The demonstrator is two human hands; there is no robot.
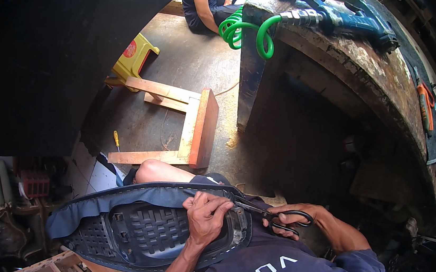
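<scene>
An upturned motorcycle seat (pixel 152 230) lies across my lap, its black plastic base with the ribbed grid facing up. A dark blue-grey cover (pixel 132 196) is folded over its rim, with a loose flap along the far side. Closed fingers of my left hand (pixel 207 217) pinch the cover's edge near the seat's right end. My right hand (pixel 291 218) has its fingers through the black handles of a pair of scissors (pixel 258 210). The blades point left at the cover, close to my left fingertips; their tips are hard to make out.
Ahead on the floor lies a wooden stool (pixel 205 129) on its side. Beyond it are a yellow plastic stool (pixel 132 63) and a yellow-handled screwdriver (pixel 116 138). A workbench (pixel 343 59) at right carries an air stapler (pixel 355 23) with a coiled green hose (pixel 234 29). Another person (pixel 203 1) sits behind.
</scene>
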